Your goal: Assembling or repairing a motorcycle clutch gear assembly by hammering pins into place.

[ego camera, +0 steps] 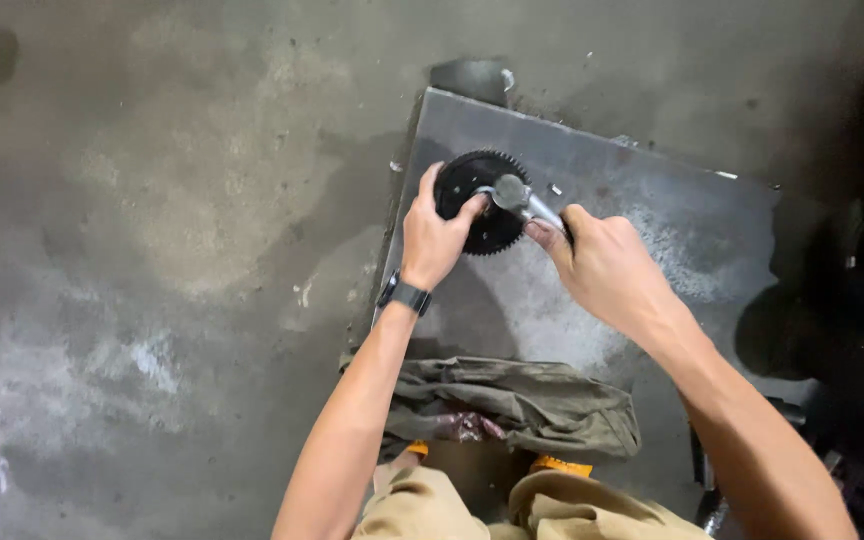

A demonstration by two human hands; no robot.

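Left hand (pixel 434 238) clamped on black sprocket (pixel 479 200) | right hand (pixel 602 265) gripped silver ratchet wrench (pixel 524 199) at sprocket's centre | both over metal plate (pixel 672 200)

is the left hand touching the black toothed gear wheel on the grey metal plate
Touching. The head view shows the left hand gripping the black toothed gear wheel, its fingers lying over the wheel's face.

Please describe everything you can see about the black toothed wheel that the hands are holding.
The gear is a round, flat disc, black and metallic-looking, with small teeth along its whole visible rim. It lies flat on the grey metal plate, near its far left corner. The left hand grips its left edge, covering part of it. A silver tool, held by the right hand, sits on its centre.
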